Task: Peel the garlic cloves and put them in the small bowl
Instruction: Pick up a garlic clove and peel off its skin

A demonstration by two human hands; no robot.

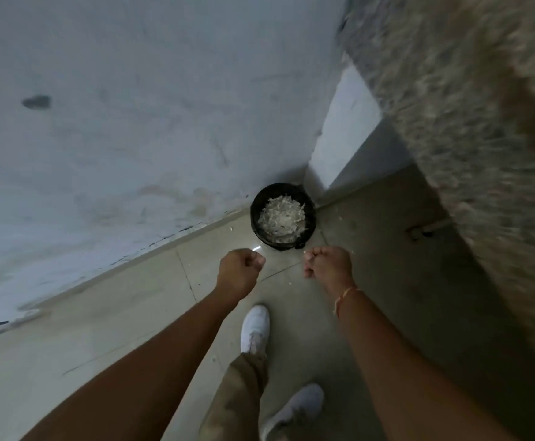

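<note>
Both fists were curled tight, left hand point(240, 271) and right hand point(328, 265), held out near a black bucket point(255, 218) of garlic skins point(281, 214); couldn't tell what they held.

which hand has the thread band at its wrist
The right hand; an orange thread band circles its wrist. The left hand has a bare wrist.

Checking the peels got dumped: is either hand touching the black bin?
Apart. The head view shows floor between the bin and both the left hand and right hand.
</note>
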